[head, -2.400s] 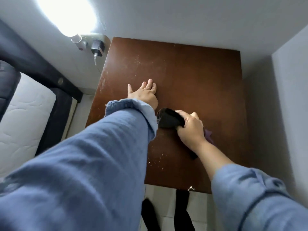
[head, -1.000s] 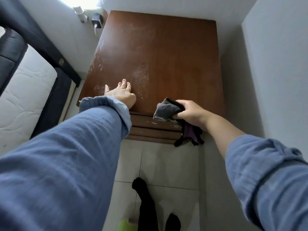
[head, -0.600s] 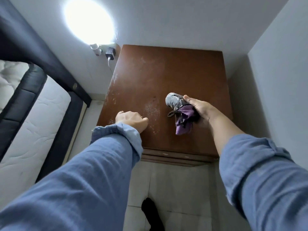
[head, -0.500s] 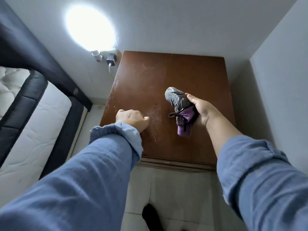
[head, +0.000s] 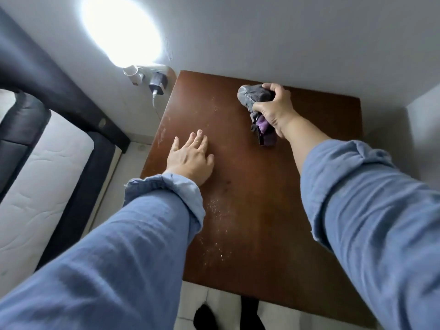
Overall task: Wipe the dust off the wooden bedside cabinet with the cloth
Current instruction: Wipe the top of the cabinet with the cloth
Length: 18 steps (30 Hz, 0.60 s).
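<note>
1. Flat and spread, the left hand (head: 190,158) has its grip wide, with straight fingers pressed palm-down on the left part of the cabinet top (head: 273,210); it holds nothing.
2. Curled tight, the right hand (head: 273,110) has its grip closed around the cloth (head: 253,97), fingers wrapped over the top of the bundle, near the far edge of the cabinet top, close to the wall (head: 285,32).
3. At the far left lies a bed with a white quilted mattress (head: 40,182) in a dark frame (head: 78,177).
4. On the wall between bed and cabinet sits a socket with a dark charger (head: 157,85) plugged in and a white cord hanging down; a bright lamp (head: 121,29) glares above it.
5. The cabinet top is reddish-brown wood with a smooth sheen. Pale dust specks show in a streak near the left edge and in a scattered patch toward the near side, beside the left sleeve (head: 142,222).
6. The cloth is bunched: a grey, dusty-looking wad sticks out left of the fist, and a dark tail with a purple patch hangs below the hand, touching the wood.
7. Both arms wear rolled blue sleeves; the right sleeve (head: 369,222) crosses the cabinet's right side.
8. Below the cabinet's near edge, pale floor tiles (head: 190,301) show.
</note>
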Each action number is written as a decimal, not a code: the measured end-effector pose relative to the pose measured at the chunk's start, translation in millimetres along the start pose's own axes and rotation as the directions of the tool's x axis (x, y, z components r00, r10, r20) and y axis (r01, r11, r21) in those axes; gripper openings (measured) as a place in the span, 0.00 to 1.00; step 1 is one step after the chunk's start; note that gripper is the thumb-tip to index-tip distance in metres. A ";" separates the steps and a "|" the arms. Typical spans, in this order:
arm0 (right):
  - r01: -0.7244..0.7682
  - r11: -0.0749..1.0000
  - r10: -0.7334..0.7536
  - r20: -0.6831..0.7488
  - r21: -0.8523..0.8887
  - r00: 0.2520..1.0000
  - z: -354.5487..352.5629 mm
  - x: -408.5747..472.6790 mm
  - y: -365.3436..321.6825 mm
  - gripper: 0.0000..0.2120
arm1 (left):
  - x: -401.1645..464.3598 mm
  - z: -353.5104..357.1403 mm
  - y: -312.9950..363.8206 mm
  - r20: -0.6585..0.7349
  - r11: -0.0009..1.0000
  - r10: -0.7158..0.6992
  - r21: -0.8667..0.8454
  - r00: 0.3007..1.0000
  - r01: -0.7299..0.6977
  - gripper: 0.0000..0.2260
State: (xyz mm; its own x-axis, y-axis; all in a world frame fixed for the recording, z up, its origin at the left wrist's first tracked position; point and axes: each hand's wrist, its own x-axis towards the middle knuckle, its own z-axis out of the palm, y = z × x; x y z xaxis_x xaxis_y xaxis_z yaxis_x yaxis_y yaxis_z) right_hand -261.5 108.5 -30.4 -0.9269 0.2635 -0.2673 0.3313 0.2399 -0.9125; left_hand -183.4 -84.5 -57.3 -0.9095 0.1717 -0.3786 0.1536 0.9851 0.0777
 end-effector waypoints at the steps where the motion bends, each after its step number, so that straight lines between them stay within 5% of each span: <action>1: 0.037 0.996 -0.037 0.001 -0.085 0.999 1.7 15.0 1.5 0.26 | 5.7 2.3 -0.9 -0.006 1.000 -0.002 -0.008 1.000 0.002 0.27; 2: 0.048 0.962 -0.050 0.000 -0.270 0.999 3.1 29.3 5.8 0.25 | 9.3 5.6 -2.7 -0.023 1.000 -0.002 -0.015 1.000 0.002 0.27; 4: 0.012 0.717 -0.049 -0.033 -0.697 0.998 3.3 47.5 15.2 0.26 | 8.8 12.2 -5.5 -0.079 1.000 0.008 -0.024 0.997 -0.009 0.28; 6: 0.047 0.540 -0.152 -0.042 -0.840 0.988 6.6 55.1 22.1 0.28 | 7.9 16.2 -7.3 -0.107 0.999 0.021 -0.036 0.994 -0.025 0.29; 8: 0.294 0.511 -0.382 0.093 -0.808 0.919 10.8 58.2 31.4 0.28 | 6.9 18.6 -7.3 -0.110 0.999 0.027 -0.032 0.994 -0.031 0.29; 10: 0.440 0.497 -0.425 0.232 -0.748 0.875 14.5 66.2 43.5 0.27 | 7.4 18.2 -7.3 -0.096 0.999 0.024 -0.031 0.995 -0.027 0.30; 18: 0.416 0.599 -0.443 0.150 -0.685 0.884 29.8 100.0 41.9 0.22 | 11.8 15.2 -9.8 -0.056 0.999 0.024 -0.046 0.998 -0.027 0.30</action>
State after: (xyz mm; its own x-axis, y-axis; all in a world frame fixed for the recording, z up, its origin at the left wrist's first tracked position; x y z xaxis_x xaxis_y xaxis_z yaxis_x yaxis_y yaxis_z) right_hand -345.6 117.1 -104.6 -0.9925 -0.0136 0.1215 -0.0667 0.8928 -0.4454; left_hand -189.8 -91.9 -76.6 -0.9256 0.1948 -0.3246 0.1603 0.9785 0.1300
